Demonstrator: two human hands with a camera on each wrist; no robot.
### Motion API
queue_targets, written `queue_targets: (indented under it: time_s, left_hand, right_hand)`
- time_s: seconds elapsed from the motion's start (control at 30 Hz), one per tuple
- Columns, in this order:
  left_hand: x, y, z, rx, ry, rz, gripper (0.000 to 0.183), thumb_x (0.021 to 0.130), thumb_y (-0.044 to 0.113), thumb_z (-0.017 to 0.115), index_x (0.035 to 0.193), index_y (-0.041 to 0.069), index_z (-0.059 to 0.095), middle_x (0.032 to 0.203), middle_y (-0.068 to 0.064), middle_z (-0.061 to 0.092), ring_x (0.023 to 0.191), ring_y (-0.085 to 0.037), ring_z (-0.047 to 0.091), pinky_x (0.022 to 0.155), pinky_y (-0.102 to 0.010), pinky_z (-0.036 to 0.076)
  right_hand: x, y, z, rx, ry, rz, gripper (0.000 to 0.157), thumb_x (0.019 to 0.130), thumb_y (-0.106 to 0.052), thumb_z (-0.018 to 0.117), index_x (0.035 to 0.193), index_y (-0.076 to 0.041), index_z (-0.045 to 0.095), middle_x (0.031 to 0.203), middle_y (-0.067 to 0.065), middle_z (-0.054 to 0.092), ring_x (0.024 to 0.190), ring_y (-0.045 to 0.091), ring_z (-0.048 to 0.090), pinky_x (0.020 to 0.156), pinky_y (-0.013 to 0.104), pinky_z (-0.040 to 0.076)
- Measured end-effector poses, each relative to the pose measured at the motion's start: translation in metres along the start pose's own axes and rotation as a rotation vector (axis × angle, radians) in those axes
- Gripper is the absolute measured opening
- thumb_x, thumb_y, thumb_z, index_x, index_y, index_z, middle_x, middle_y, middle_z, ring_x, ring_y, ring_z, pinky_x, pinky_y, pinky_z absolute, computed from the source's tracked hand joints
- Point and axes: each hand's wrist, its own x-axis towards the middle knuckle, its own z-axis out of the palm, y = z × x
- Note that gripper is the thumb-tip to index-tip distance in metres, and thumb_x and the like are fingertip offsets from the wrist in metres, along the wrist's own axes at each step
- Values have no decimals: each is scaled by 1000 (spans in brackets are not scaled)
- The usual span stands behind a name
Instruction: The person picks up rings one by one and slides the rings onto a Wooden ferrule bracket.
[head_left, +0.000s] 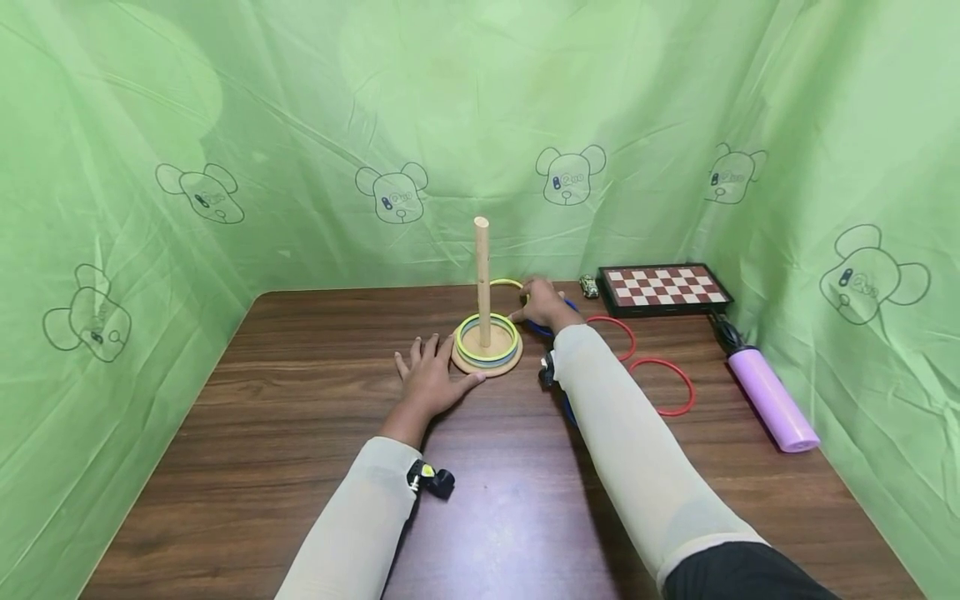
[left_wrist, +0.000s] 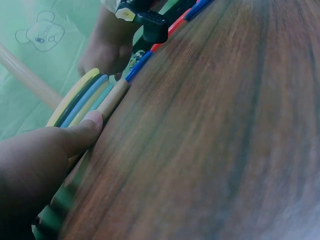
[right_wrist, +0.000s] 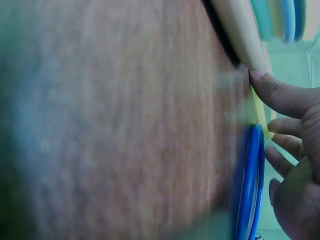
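Note:
A wooden peg (head_left: 483,275) rises from a round wooden base (head_left: 501,370) near the back of the table. Stacked around its foot are several rings, a yellow ring (head_left: 460,340) on top with blue and teal ones beneath. My left hand (head_left: 429,382) lies spread at the base's left side, thumb (left_wrist: 92,121) against its edge. My right hand (head_left: 547,305) reaches behind to the right. Its thumb tip (right_wrist: 257,74) is right at the base, and its slightly bent fingers are at a loose yellow ring (head_left: 504,282), partly hidden, beside a blue ring (right_wrist: 252,175).
Two red rings (head_left: 678,412) lie right of my right forearm, which partly covers another blue ring (head_left: 568,410). A small toy car (head_left: 588,287) and a checkered board (head_left: 663,286) stand at the back right, near a purple pump (head_left: 772,400). Green curtains enclose the table.

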Motion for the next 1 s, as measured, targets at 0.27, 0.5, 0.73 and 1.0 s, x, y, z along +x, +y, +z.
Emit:
queue_targets:
  time_s: [0.27, 0.5, 0.73, 1.0]
  left_hand:
    - [0, -3, 1, -16, 8, 0, 105, 88, 83, 69, 171, 27, 38, 176, -20, 36, 167, -54, 17, 127, -84, -1]
    - [-2, -3, 1, -5, -10, -5, 107, 88, 85, 68, 171, 26, 37, 176, -19, 35, 167, -54, 16, 128, -84, -2]
    - [-2, -3, 2, 2, -18, -2, 107, 88, 85, 67, 171, 24, 38, 176, -19, 35, 167, -54, 16, 127, -84, -1]
    - [-1, -3, 1, -4, -4, 7, 106, 88, 84, 67, 171, 25, 37, 176, -19, 35, 167, -54, 17, 127, -84, -1]
  right_hand:
    - [-3, -5, -1, 26, 39, -47, 67, 88, -32, 94, 140, 1, 69, 171, 17, 41, 160, 41, 40, 134, 61, 30]
    - [-10, -2, 2, 127, 71, -52, 86, 86, -27, 96, 155, 6, 56, 171, 22, 42, 160, 42, 39, 133, 52, 34]
    - [-20, -4, -7, 117, 84, -107, 84, 87, -31, 95, 153, 6, 58, 171, 22, 42, 161, 43, 37, 134, 54, 32]
    - [-34, -10, -23, 167, 175, -106, 94, 83, -27, 98, 154, 13, 51, 168, 25, 46, 158, 45, 43, 131, 54, 37]
